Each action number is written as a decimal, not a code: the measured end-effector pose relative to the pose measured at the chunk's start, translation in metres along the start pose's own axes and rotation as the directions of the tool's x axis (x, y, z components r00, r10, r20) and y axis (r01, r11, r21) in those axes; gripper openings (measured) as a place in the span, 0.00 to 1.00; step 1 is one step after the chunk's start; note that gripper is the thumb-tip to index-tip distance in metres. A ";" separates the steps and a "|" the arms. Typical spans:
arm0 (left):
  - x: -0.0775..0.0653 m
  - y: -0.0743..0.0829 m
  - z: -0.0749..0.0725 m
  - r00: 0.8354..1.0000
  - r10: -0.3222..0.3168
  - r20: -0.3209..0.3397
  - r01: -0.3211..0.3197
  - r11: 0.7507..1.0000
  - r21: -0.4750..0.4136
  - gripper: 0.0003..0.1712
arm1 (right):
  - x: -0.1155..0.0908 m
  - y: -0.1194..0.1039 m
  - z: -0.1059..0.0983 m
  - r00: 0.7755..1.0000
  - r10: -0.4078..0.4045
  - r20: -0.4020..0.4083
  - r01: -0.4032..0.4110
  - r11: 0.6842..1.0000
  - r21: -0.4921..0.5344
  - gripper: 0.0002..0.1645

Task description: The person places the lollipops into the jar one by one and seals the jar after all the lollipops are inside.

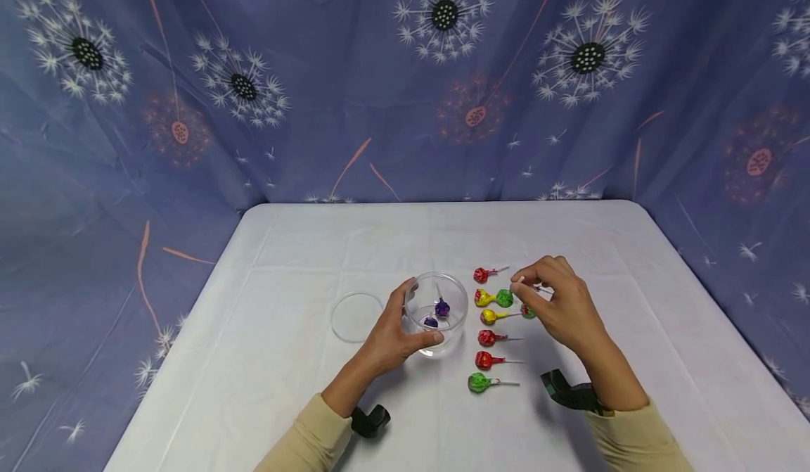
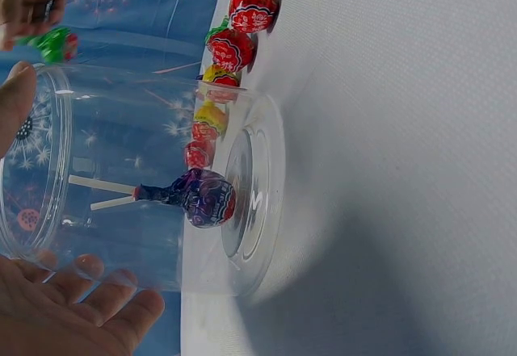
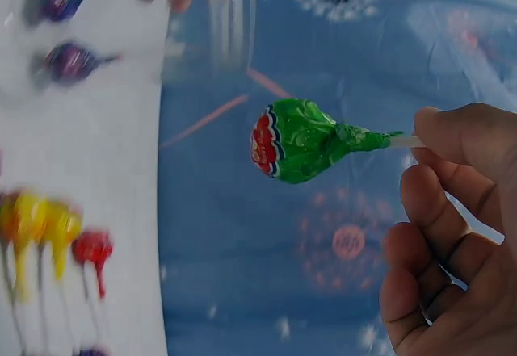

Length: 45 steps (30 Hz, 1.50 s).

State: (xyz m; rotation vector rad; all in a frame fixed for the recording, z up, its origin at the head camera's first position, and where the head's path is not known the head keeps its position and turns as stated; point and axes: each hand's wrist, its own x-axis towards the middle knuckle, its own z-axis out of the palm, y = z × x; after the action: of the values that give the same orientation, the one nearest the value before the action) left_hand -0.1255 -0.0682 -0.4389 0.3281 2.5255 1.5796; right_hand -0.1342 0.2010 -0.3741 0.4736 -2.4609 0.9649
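Note:
My left hand grips a clear plastic jar round its side, thumb in front and fingers behind. Inside the jar lie two purple-wrapped lollipops, their white sticks toward the mouth. To the right, my right hand pinches the white stick of a green-wrapped lollipop between thumb and forefinger. Its round head points left, toward the jar, and hangs above the table. Below the right hand, another green and red lollipop is partly hidden.
Between the hands, several lollipops lie in a column, among them a red one, a yellow one and a green one nearest me. A round clear lid lies left of the jar on the white-covered table. A patterned blue cloth hangs behind.

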 end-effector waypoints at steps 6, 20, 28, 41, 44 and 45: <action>0.001 0.001 0.001 1.000 0.001 0.008 -0.001 1.000 -0.029 0.56 | 0.015 -0.023 0.015 0.998 -0.022 0.057 0.018 0.997 0.081 0.07; 0.002 -0.001 -0.001 0.999 0.044 0.010 -0.044 0.998 -0.048 0.57 | 0.024 -0.036 0.060 0.994 -0.065 0.092 0.049 0.984 0.171 0.07; 0.002 -0.001 -0.002 0.999 0.042 0.016 -0.041 0.997 -0.060 0.56 | 0.024 -0.035 0.079 0.987 -0.084 0.137 0.063 0.986 0.156 0.05; 0.001 -0.003 -0.002 0.999 0.044 0.029 -0.042 0.996 -0.076 0.56 | 0.021 -0.030 0.092 0.991 -0.061 0.117 0.047 0.991 0.123 0.04; 0.001 -0.002 -0.002 0.999 0.041 0.025 -0.039 0.997 -0.067 0.56 | 0.021 -0.030 0.093 0.992 -0.020 0.126 0.006 0.994 0.109 0.03; 0.002 -0.003 -0.002 0.999 0.042 0.023 -0.040 0.997 -0.063 0.56 | 0.021 -0.030 0.093 0.991 -0.001 0.134 -0.014 0.994 0.105 0.02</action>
State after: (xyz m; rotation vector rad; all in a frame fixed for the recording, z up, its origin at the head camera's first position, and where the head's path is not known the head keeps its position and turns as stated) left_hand -0.1280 -0.0709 -0.4401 0.3915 2.4604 1.6550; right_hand -0.1647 0.1114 -0.4077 0.5838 -2.5401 1.1040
